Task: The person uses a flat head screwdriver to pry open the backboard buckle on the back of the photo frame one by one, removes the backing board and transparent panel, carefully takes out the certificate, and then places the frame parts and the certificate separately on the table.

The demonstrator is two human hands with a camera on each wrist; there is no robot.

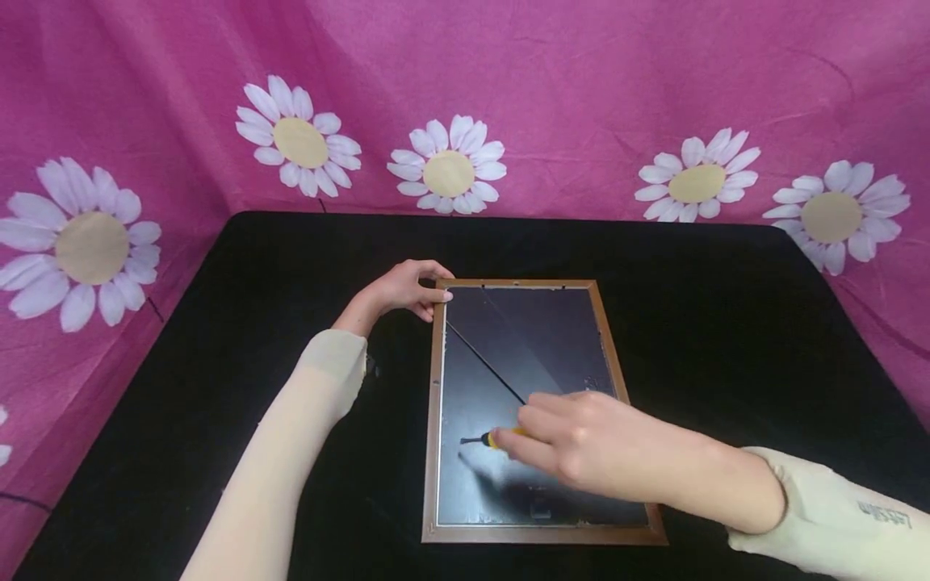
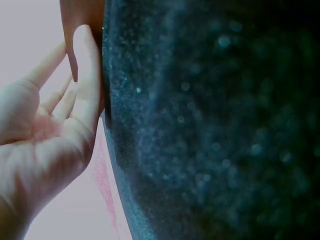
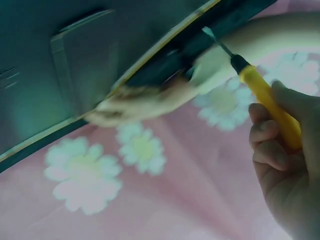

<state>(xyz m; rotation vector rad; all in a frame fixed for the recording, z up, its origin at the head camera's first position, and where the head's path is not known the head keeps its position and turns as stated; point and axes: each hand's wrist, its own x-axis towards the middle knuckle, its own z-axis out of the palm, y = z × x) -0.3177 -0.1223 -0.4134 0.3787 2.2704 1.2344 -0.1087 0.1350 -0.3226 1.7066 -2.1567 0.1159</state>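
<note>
A brown picture frame (image 1: 545, 535) lies on the black table with its dark backing board (image 1: 530, 339) facing up. My left hand (image 1: 407, 286) grips its far left corner, thumb over the rim; in the left wrist view the fingers reach round the brown edge. A yellow-handled flathead screwdriver (image 3: 265, 95) is in my right hand (image 1: 574, 436), the fingers curled round the handle. Its blade (image 1: 472, 440) points left, above the lower part of the backing, where a shadow falls. A thin dark strip (image 1: 485, 362) runs diagonally across the board and partly behind the right hand.
Small dark tabs (image 1: 563, 287) stand along the frame's inner edge. The black table (image 1: 726, 339) extends on both sides of the frame. Behind it hangs a pink cloth (image 1: 567, 97) with large white daisies.
</note>
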